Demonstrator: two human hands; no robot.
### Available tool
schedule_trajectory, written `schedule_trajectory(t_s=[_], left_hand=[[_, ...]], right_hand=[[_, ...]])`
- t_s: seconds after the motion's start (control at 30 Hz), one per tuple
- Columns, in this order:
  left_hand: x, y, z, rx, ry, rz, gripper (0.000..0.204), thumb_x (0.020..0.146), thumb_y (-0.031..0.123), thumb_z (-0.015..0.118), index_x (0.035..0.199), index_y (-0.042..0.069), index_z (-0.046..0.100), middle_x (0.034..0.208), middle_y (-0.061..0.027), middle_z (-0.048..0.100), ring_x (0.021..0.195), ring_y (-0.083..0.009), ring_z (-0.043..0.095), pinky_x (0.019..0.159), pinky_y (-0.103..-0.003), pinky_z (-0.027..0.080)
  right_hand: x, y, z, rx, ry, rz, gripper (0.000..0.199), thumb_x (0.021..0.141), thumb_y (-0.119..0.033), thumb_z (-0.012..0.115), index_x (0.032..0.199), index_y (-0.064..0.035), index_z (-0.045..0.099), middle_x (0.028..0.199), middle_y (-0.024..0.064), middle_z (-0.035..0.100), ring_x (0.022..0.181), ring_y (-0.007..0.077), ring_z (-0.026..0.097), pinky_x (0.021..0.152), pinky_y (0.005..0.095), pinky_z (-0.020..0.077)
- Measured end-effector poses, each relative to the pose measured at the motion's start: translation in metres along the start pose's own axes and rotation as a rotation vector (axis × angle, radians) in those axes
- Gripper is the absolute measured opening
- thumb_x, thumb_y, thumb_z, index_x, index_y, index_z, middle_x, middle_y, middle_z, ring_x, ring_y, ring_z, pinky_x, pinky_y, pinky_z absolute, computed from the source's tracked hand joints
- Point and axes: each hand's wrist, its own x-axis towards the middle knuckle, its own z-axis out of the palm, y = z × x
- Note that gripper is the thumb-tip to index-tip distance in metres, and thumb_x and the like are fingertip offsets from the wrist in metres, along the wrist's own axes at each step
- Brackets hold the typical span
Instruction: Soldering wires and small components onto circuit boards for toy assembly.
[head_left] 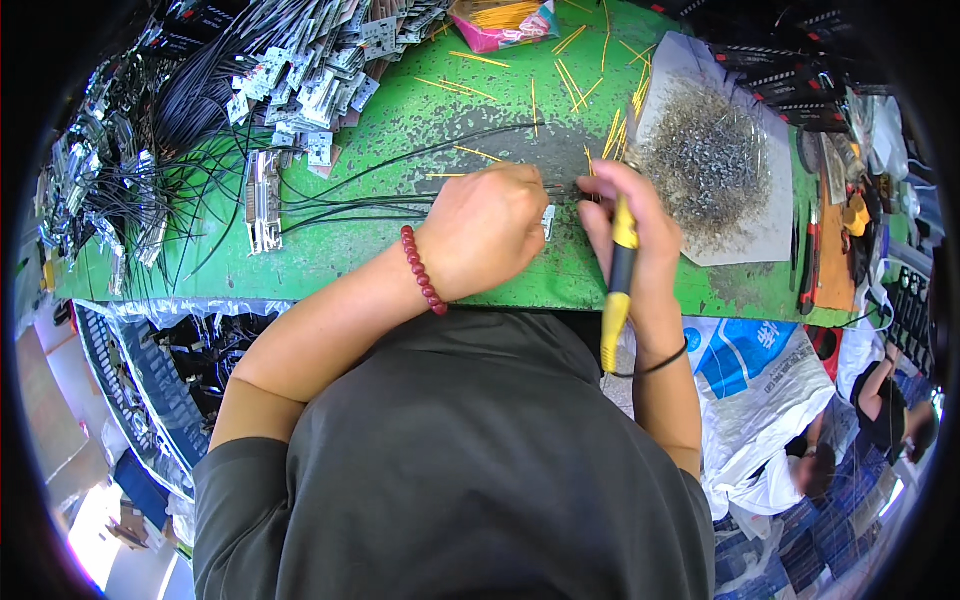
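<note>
My left hand (490, 225), a beaded bracelet at its wrist, is closed over thin black wires (385, 208) that run in from the left; its fingertips are mostly hidden. A small white piece (548, 222), perhaps a circuit board, shows beside its fingers. My right hand (645, 225) is closed on a yellow-and-black soldering iron (622, 262), a pen-shaped tool with a cord at its lower end. The iron's tip cannot be made out. Both hands face each other a short way apart, low over the green table (350, 265). Thin yellow tubes (590, 160) lie just beyond the right fingertips.
Metal-and-circuit-board parts with black leads (310, 95) are heaped at the far left; a metal stack (264, 200) sits nearer. A pink box (505, 25) holds yellow tubes, with others scattered around. On the right, pale paper (740, 245) bears small metal bits (705, 155). Red-handled pliers (811, 260) lie beyond.
</note>
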Motion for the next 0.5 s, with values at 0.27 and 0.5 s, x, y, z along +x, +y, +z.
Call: schedule_trajectory(t_s=[0.27, 0.5], left_hand=[[-0.002, -0.004, -0.009, -0.012, -0.036, 0.045, 0.010, 0.070, 0.007, 0.065, 0.074, 0.002, 0.058, 0.079, -0.0116, 0.060, 0.075, -0.0322, 0.061, 0.062, -0.040, 0.049], [-0.001, -0.006, -0.013, -0.246, -0.066, -0.046, 0.013, 0.075, 0.011, 0.067, 0.081, 0.004, 0.058, 0.074, -0.0128, 0.060, 0.073, -0.0315, 0.061, 0.064, -0.040, 0.048]], right_hand=[[0.002, -0.009, 0.002, -0.164, -0.041, -0.103, 0.038, 0.070, 0.005, 0.067, 0.102, -0.0133, 0.063, 0.070, 0.0072, 0.061, 0.061, 0.0249, 0.061, 0.056, 0.0332, 0.0476], [-0.016, -0.016, 0.007, 0.071, -0.053, 0.049, 0.045, 0.069, 0.011, 0.067, 0.108, -0.0105, 0.061, 0.069, 0.0060, 0.059, 0.059, 0.0174, 0.059, 0.057, 0.0274, 0.0465]])
